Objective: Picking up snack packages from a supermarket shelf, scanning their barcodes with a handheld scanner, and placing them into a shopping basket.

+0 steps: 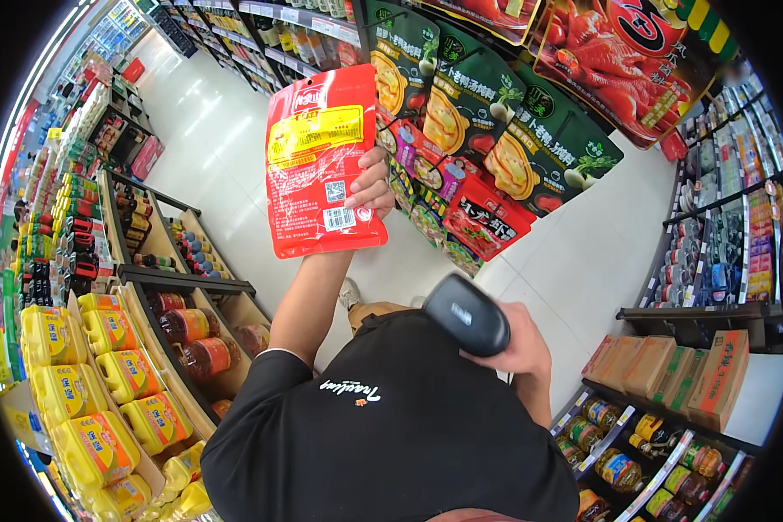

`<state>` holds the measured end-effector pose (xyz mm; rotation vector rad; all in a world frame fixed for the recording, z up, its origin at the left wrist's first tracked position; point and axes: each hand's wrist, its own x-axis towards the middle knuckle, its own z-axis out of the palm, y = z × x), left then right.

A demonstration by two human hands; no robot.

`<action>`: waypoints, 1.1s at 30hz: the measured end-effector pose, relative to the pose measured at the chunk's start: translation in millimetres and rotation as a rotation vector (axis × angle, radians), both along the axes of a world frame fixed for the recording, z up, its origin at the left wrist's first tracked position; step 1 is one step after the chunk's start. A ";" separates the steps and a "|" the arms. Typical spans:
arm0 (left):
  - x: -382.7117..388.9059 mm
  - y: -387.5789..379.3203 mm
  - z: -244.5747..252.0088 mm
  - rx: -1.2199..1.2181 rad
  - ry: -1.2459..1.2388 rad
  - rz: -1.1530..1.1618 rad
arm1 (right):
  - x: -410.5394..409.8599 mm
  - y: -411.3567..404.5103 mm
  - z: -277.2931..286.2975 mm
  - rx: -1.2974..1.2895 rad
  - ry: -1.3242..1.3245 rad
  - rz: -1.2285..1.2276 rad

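My left hand [370, 184] grips the right edge of a red plastic food pouch [313, 176], held up with its printed back and barcode towards me. In my right hand [522, 339] is a black handheld barcode scanner [466, 314], held in front of my chest, lower and to the right of the pouch. The hand's fingers are partly hidden behind the scanner. Green seasoning pouches [470, 104] hang on hooks just beyond the red pouch. Below them hang smaller red pouches [486, 218].
Wooden shelves [189, 280] with oil bottles stand at the left, beside yellow jugs [98, 450]. Cardboard boxes [718, 378] sit above bottled oils at the lower right. Tall shelves [698, 241] line the right side. Tiled floor [202, 137] shows between the displays.
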<state>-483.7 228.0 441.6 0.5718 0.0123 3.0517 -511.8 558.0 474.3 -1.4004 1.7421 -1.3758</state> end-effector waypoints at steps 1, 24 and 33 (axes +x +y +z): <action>0.8 -0.8 1.4 -0.051 0.044 -0.008 | 1.2 1.0 3.2 -0.003 0.002 0.001; 369.3 30.7 -335.7 -1.636 -2.344 0.307 | 57.0 169.2 -439.0 0.870 -0.876 -0.856; 383.5 30.5 -398.0 -2.549 -0.325 -0.984 | 65.9 207.4 -445.8 1.190 -0.489 -0.500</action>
